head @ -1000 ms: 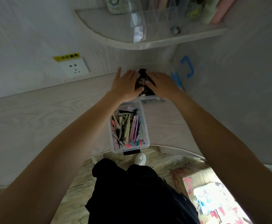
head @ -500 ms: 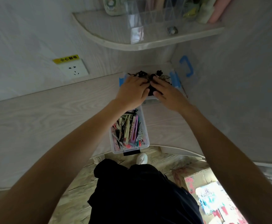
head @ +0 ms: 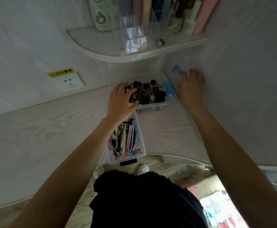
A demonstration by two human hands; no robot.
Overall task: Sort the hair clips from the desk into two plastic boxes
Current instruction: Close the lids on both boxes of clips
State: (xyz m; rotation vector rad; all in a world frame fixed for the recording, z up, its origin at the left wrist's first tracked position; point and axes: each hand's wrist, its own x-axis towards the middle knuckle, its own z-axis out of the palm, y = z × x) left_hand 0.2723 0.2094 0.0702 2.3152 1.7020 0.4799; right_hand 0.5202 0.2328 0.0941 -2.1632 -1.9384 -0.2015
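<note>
Desk (head: 35, 129) is pale woodgrain with two clear plastic boxes on it. Far box (head: 152, 106) sits at the back right corner of the desk, heaped with dark hair clips (head: 149, 93), black and brown with a few pale ones; blue latch (head: 168, 88) on its right end. Near box (head: 126, 159) sits at the front edge, end-on to the far one and just about touching it, filled with long slim clips (head: 126, 140) in pink, purple, cream and black; dark latch at its front end.

Left hand (head: 120, 102) lies palm down over the left end of the far box, fingers spread and nearly straight, fingertips resting on the dark clips. Cannot tell if anything is pinched under it.

Right hand (head: 190, 87) is off to the right of the far box, up against the right wall panel, fingers loosely extended toward a blue lid handle (head: 175, 69). It's blurred; contact with the handle can't be told, nothing visibly held.

Wall socket (head: 69, 82) with a yellow label on the back wall, left of the boxes. Curved shelf (head: 118, 55) above holds a clear organiser and upright bottles.
</note>
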